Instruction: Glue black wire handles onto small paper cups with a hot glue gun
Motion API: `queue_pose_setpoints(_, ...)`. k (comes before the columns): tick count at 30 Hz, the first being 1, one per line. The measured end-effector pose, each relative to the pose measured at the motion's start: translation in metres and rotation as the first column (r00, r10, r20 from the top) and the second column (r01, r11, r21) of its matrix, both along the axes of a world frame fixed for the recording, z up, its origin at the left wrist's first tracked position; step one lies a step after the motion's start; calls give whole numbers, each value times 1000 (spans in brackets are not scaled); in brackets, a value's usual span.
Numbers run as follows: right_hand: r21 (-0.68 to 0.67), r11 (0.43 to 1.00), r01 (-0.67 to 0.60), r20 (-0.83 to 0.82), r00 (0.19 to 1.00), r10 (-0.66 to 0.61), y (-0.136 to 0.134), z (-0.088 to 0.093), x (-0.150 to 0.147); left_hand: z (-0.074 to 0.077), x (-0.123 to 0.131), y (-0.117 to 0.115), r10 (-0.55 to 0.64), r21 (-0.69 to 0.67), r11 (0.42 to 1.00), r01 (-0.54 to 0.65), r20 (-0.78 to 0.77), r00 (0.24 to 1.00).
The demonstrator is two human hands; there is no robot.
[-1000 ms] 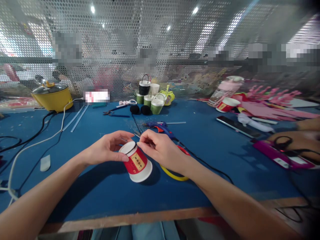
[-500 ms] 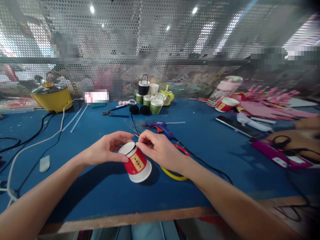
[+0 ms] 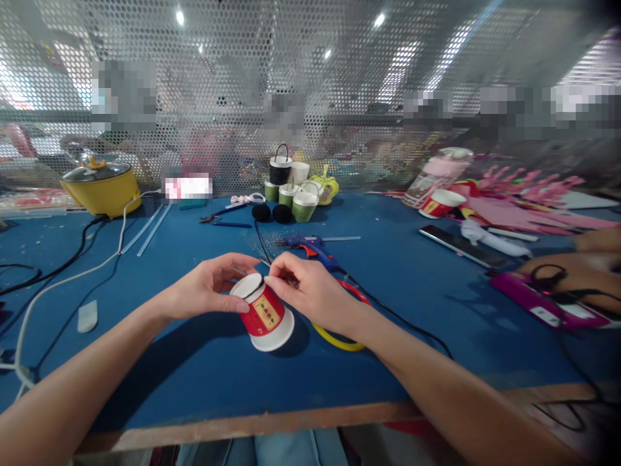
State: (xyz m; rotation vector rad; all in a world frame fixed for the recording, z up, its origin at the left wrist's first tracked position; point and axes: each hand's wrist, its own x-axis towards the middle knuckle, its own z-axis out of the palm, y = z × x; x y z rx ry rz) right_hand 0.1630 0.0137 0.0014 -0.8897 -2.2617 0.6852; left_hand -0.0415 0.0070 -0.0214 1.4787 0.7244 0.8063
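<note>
A red and white paper cup (image 3: 262, 316) stands upside down and a little tilted above the blue table, its wide rim downward. My left hand (image 3: 213, 285) grips the cup near its base, thumb on the front, fingers behind. A black cord (image 3: 254, 289) runs along the raised base edge. At the right end of that edge, my right hand (image 3: 303, 285) is pinched on the cord; its fingertips touch the cup. Partly hidden under my right wrist are red and yellow looped handles (image 3: 339, 340), seemingly of scissors. Beyond my hands lies a blue glue gun (image 3: 310, 244) with a clear stick in it.
Behind stand several small wrapped cups (image 3: 305, 204), black yarn balls (image 3: 282, 213) and pliers (image 3: 226, 217). At left are a yellow electric pot (image 3: 104, 194) and cables. At right lie a phone (image 3: 458, 246), a purple box (image 3: 538, 301) and another person's hand (image 3: 572, 272).
The cup has turned very slightly in my hands, and its label sits a little farther left. My hands keep nearly the same place.
</note>
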Motion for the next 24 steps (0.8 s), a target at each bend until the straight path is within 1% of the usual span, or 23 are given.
queue_pose_setpoints(15,2,1000,-23,9,1000,23,2,-3,0,-1,-1,1,-26,-29,999,26,4,1000)
queue_pose_setpoints(20,65,998,-17,30,999,15,2,-2,0,-3,0,1,-45,-46,998,48,57,997)
queue_pose_setpoints(24,114,992,-58,8,998,57,3,-3,1,-5,0,1,-52,-60,997,57,86,995)
